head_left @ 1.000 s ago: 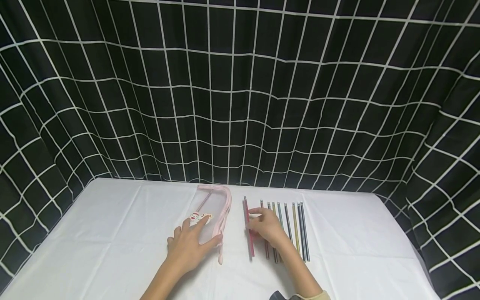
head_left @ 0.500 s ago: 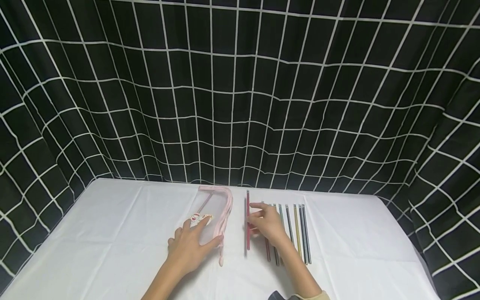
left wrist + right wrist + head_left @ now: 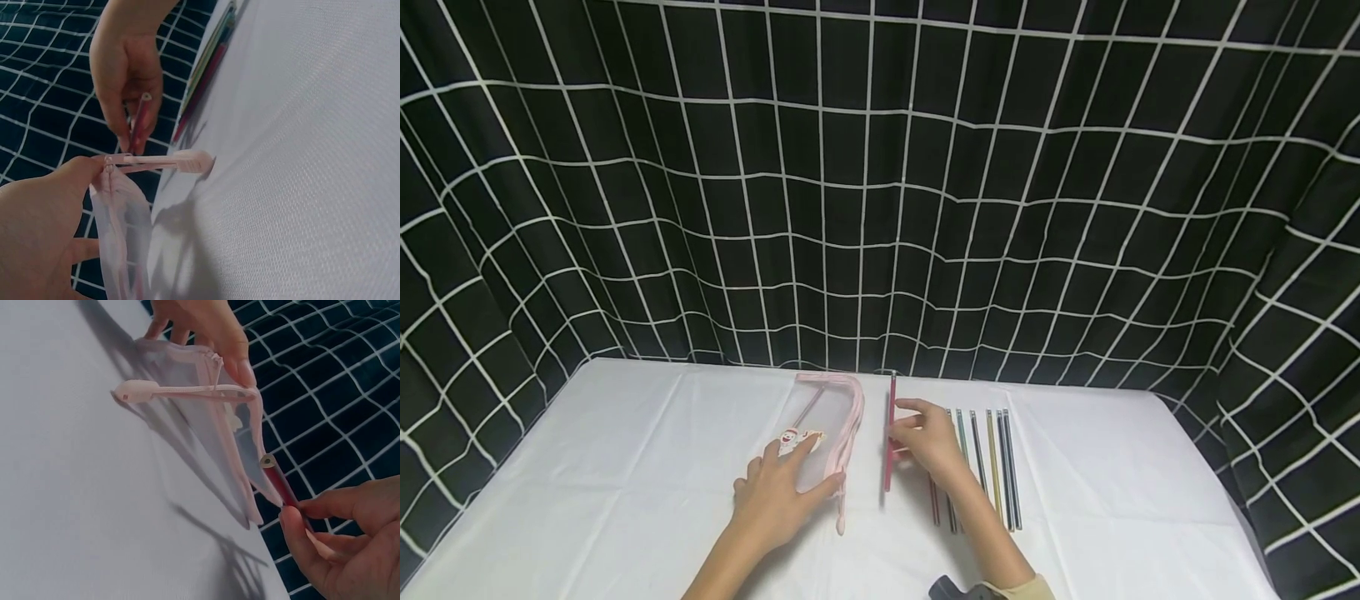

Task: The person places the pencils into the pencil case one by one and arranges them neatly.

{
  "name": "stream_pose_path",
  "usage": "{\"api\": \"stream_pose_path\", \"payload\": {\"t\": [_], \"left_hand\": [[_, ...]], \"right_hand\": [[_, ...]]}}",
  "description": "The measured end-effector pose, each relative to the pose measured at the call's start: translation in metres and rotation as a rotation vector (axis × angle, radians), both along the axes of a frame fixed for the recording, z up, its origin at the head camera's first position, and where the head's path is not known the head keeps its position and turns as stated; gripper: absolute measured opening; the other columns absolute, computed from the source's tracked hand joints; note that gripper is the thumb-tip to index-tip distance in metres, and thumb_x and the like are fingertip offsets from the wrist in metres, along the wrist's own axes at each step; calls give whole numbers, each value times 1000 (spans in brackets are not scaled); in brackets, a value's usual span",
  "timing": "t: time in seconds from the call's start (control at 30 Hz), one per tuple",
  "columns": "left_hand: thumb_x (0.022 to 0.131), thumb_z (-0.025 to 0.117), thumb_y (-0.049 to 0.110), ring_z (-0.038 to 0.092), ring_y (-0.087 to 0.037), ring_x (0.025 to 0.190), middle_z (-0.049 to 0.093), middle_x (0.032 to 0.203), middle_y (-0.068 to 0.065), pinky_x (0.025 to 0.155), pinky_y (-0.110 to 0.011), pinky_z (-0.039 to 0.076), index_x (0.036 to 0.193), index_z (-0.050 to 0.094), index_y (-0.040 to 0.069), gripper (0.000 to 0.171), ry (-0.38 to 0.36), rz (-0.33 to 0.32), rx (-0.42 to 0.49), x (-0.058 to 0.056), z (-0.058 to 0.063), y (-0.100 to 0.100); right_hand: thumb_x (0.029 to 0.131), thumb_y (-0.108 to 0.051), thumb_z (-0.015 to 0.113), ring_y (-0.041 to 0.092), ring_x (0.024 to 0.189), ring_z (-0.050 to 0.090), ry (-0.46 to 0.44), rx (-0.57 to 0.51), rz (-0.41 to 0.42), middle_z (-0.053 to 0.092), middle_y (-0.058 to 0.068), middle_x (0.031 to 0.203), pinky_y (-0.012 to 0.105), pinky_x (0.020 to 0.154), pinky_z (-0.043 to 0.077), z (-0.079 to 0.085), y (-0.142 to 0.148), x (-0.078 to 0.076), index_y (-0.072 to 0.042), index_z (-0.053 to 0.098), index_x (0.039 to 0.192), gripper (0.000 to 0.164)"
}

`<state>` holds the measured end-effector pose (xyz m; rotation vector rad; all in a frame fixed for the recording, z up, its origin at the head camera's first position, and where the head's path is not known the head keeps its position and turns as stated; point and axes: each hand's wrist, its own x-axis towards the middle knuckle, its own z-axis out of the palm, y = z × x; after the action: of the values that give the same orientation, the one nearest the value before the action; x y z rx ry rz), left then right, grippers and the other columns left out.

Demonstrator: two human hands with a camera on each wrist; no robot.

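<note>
My left hand (image 3: 775, 500) lies over a translucent pencil case (image 3: 808, 408) with pink edging and a cartoon print. Its thumb is at the zipper edge, fingers across the upper side. In the right wrist view the pencil case (image 3: 187, 419) gapes along its zipper, a pink pull strap (image 3: 181, 391) hanging across the front. A pinkish stick shows through the case. Just right of it, my right hand (image 3: 928, 442) pinches a red pencil (image 3: 891, 425) between thumb and fingers, above the cloth. The red pencil (image 3: 281, 481) shows its end beside the opening in the right wrist view.
Several pencils (image 3: 992, 467) lie side by side right of the case, partly hidden under my right hand and forearm. White cloth (image 3: 625, 467) covers the table, and a black curtain (image 3: 880, 208) with white grid lines hangs behind its far edge.
My right hand has raised the red pencil and moved it slightly away and left, its tilt changing from leaning left to nearly straight. The left hand and pencil case stay put.
</note>
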<state>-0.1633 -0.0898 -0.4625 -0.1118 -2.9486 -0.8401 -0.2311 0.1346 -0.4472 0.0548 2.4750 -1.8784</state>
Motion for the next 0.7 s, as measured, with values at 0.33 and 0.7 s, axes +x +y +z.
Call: {"api": "stream_pose_path", "payload": {"t": [0.33,0.7], "left_hand": [[93,61,72,58,-48,119,53,146,-27,84,-65,46,149,60,27,71,-9,0,17,-1,-1,-1],[93,61,72,58,-49,121,53,147,-27,85,-66,46,150,60,28,72,-9,2,23,-1,-1,-1]], "right_hand": [[90,8,68,24,72,77,13,-18,-17,75,28,100,35,64,64,6,-10,-4,12,59,138,49],[91,9,68,24,72,77,30,-77,-51,73,32,104,33,63,63,9,-17,-7,14,56,140,50]]}}
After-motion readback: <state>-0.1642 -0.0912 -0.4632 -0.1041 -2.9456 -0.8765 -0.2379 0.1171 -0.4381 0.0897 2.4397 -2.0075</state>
